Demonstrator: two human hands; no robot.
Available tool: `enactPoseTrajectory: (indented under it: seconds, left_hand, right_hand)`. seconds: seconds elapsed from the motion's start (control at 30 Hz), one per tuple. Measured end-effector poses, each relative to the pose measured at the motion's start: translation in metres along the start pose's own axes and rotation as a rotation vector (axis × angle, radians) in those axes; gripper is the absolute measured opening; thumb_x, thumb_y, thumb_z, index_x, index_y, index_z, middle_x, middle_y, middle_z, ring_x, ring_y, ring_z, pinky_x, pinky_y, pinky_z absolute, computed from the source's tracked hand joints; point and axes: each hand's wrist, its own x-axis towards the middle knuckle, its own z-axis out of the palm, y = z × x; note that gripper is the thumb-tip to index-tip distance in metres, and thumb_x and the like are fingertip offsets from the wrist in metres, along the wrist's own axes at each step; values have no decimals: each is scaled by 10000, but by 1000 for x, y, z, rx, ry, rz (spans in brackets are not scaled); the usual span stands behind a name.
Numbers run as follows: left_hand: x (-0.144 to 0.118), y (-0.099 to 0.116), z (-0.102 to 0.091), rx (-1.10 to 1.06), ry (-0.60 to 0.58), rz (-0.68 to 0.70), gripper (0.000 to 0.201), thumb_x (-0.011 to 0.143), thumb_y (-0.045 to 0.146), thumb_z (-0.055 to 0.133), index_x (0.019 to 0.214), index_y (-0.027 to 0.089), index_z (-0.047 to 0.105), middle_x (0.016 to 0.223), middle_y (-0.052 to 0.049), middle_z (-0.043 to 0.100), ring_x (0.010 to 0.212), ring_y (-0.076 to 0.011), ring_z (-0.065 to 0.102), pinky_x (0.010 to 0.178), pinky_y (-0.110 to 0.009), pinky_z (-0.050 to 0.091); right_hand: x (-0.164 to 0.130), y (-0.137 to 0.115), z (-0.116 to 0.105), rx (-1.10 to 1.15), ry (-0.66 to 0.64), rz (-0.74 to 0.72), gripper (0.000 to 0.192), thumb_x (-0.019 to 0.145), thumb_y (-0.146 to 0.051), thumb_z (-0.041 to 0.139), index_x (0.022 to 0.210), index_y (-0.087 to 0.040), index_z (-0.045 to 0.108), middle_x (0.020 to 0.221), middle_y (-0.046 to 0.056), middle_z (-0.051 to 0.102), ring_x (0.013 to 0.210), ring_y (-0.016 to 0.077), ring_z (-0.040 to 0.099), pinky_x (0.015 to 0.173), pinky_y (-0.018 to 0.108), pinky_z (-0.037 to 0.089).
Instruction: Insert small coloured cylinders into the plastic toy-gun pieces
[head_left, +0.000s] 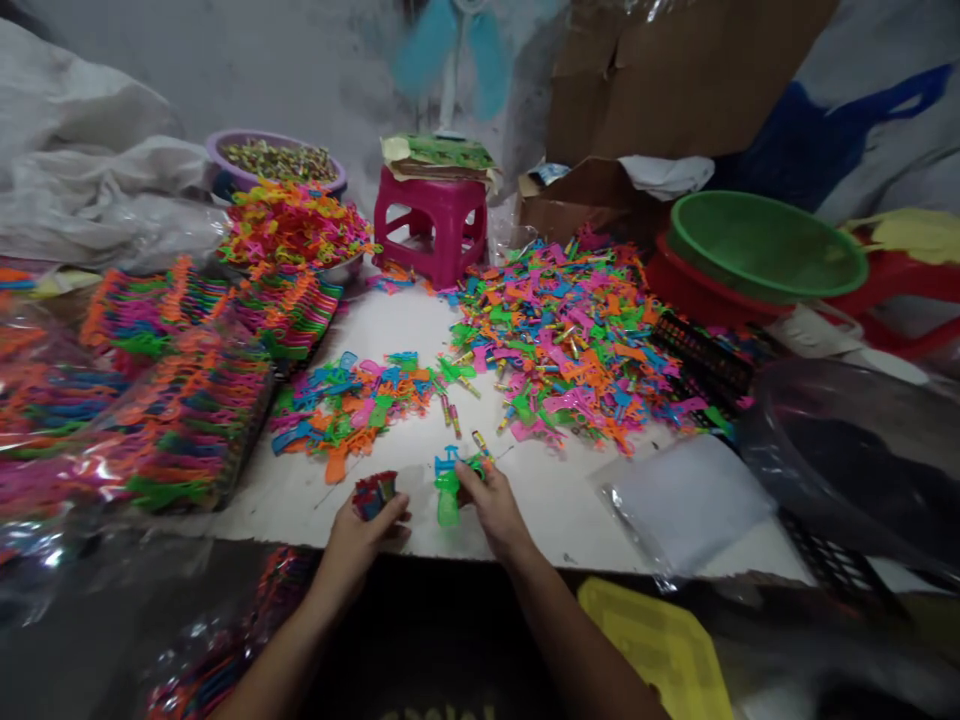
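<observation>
My left hand, near the table's front edge, is closed around a bundle of small dark red and blue pieces whose kind I cannot make out. Just to its right, my right hand grips a green and blue plastic toy gun between thumb and fingers. Beyond my hands a few small striped tubes lie on the white table. A smaller pile of colourful toy guns lies ahead to the left. The larger heap of toy guns, mixed with striped tubes, spreads to the right.
Bagged stacks of toy guns line the left side. A pink stool stands at the back, before a blue fan. Right are a green basin, a clear plastic bag and a dark tub. Below sits a yellow crate.
</observation>
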Motion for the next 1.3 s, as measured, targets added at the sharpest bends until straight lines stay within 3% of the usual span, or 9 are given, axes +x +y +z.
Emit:
enactPoseTrajectory:
  seconds: [0.1,0.23,0.47,0.73,0.9,1.03,1.1,1.17,1.3]
  left_hand:
    - [-5,2,1,43,-75,7,444,589,346,683,928,159,465,684,-4,608,526,-158,598,380,-239,473]
    - [-14,7,3,110,-105,100,306,632,352,640,792,146,479,590,3,586,529,-157,585,367,-220,453]
    - [-18,7,-4,235,-97,239,178,660,275,621,742,145,532,595,26,550,551,-103,539,543,-212,443]
    - [-19,-1,-2,269,-128,244,169,659,252,603,803,163,610,599,16,571,498,-102,494,478,-195,400]
    - [-27,4,-3,417,-151,471,224,623,121,584,809,211,668,738,-32,644,686,-160,563,665,-218,429]
    - [-28,3,0,473,-205,524,251,629,109,573,831,221,670,748,-35,646,701,-161,568,678,-216,424]
    - [-25,-2,3,428,-220,433,186,642,151,586,806,202,658,719,-28,645,662,-153,571,645,-220,435]
    - [-18,-7,4,305,-181,281,149,655,220,601,796,177,624,702,-21,635,595,-142,572,570,-227,453]
    - [-1,-11,-6,-29,14,28,270,605,318,667,766,149,531,571,24,566,474,-127,555,431,-227,454]
  right_hand:
    - [-3,-7,-1,-7,-39,-36,292,708,-421,569,603,-168,468,511,-52,436,491,81,421,491,198,369]
    - [-10,-7,6,-49,-72,-85,308,745,-420,531,580,-171,451,509,-46,423,490,88,413,479,205,352]
    - [-14,-10,12,-148,16,-161,332,755,-457,497,580,-180,448,501,-51,413,487,92,409,484,209,347]
    - [-17,-8,11,-274,39,-186,306,753,-465,485,625,-189,447,532,-43,420,484,98,393,464,217,338]
    - [-30,-5,28,-426,206,-262,275,780,-449,434,654,-205,449,563,-11,492,510,128,443,517,247,368]
    - [-28,-8,37,-518,208,-276,267,776,-448,423,690,-203,483,605,17,548,547,148,487,542,259,381]
    - [-14,-13,23,-544,146,-234,300,735,-484,465,653,-197,498,565,6,534,539,150,486,522,258,381]
    - [8,-22,-10,-525,165,-201,350,681,-532,506,610,-188,506,512,-11,502,503,139,470,485,250,378]
    - [54,-42,-91,-368,599,-205,464,730,-578,372,760,-145,536,593,16,546,497,131,507,484,258,415]
